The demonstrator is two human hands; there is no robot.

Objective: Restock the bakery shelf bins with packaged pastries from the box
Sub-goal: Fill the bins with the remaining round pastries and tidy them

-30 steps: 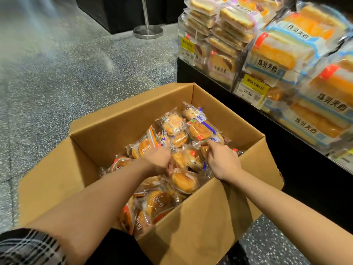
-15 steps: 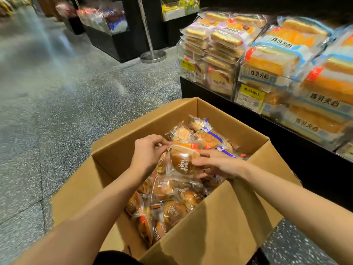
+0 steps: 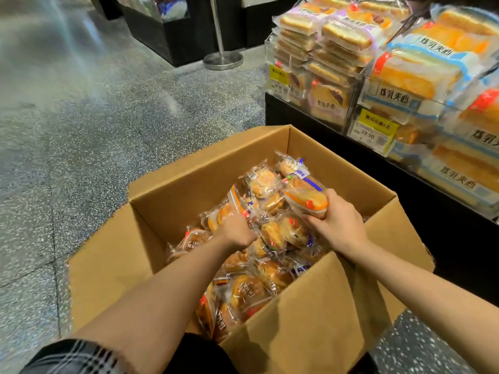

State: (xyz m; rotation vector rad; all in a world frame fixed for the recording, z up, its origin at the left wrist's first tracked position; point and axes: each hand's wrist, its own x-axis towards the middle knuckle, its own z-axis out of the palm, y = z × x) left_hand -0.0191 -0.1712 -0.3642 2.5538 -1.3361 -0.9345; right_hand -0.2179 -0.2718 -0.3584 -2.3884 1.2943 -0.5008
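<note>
Cardboard box [image 3: 310, 314] fills the lower centre. The pastry packet [image 3: 306, 199], earlier held between both hands, now sits in the right hand [image 3: 339, 225] alone, fingers curled round it; the left hand [image 3: 235, 232] has dropped among the packets, its grip hidden.

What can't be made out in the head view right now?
- Left hand: its fingers reach down among the packs, hidden behind its own back; whether it holds one cannot be told.
- Box: the bottom and lower layers are covered by the top pastries.
- Yellow price tag: the small print is too blurred to read.
- Shelf bins: cut off by the right and top edges.
- Pack in the right hand: label turned away, blurred.
</note>
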